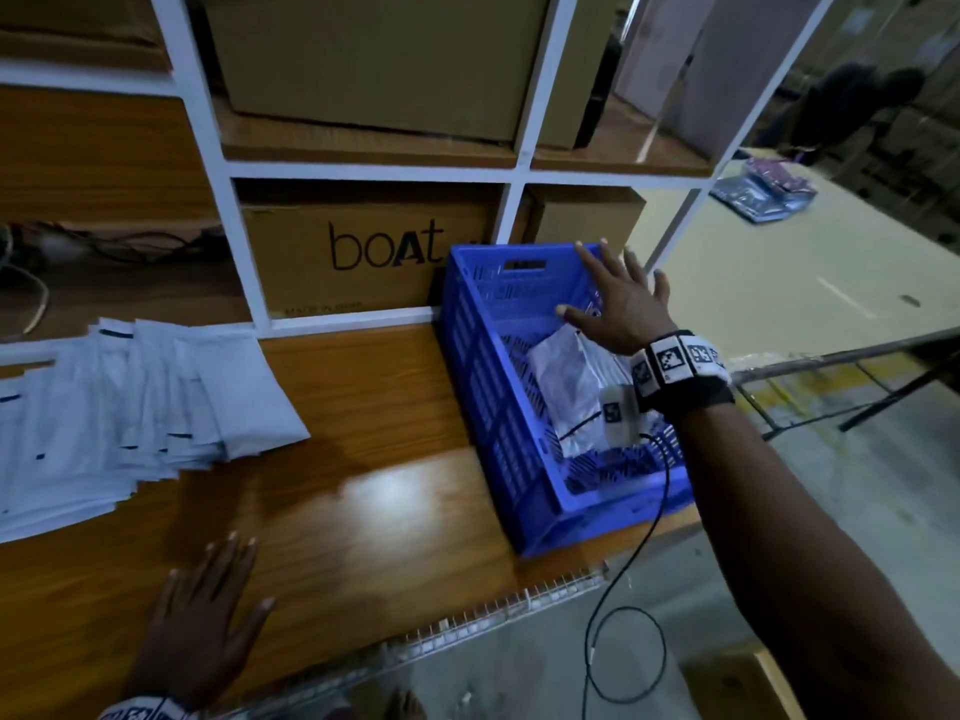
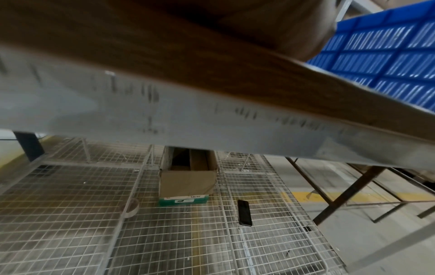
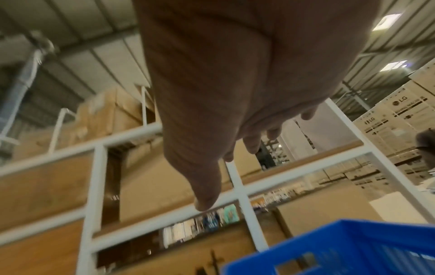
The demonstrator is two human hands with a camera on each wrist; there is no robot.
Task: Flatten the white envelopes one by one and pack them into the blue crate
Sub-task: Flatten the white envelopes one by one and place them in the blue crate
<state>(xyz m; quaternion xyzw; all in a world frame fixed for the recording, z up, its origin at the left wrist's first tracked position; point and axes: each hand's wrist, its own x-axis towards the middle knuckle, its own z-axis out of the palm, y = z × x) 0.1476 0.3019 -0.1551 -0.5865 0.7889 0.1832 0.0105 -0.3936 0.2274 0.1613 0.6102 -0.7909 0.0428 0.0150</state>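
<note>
A blue slatted crate [image 1: 470, 356] stands on the wooden table at the right, also seen in the left wrist view as the crate [image 2: 386, 61] and in the right wrist view as the crate [image 3: 353, 249]. White envelopes [image 1: 566, 387] lie inside it. My right hand [image 1: 618, 298] hovers over the crate's far end, fingers spread and straight, holding nothing; the right hand [image 3: 226, 115] shows from below. A fanned pile of white envelopes [image 1: 130, 407] covers the table's left. My left hand [image 1: 202, 626] rests flat on the table near its front edge.
White-framed shelves behind the table hold cardboard boxes, one marked "boat" [image 1: 363, 257]. A black cable [image 1: 623, 615] hangs off the table's front right. Under the table, a wire shelf [image 2: 70, 223] carries a small carton [image 2: 187, 182] and a phone [image 2: 244, 213]. A second table [image 1: 810, 272] stands right.
</note>
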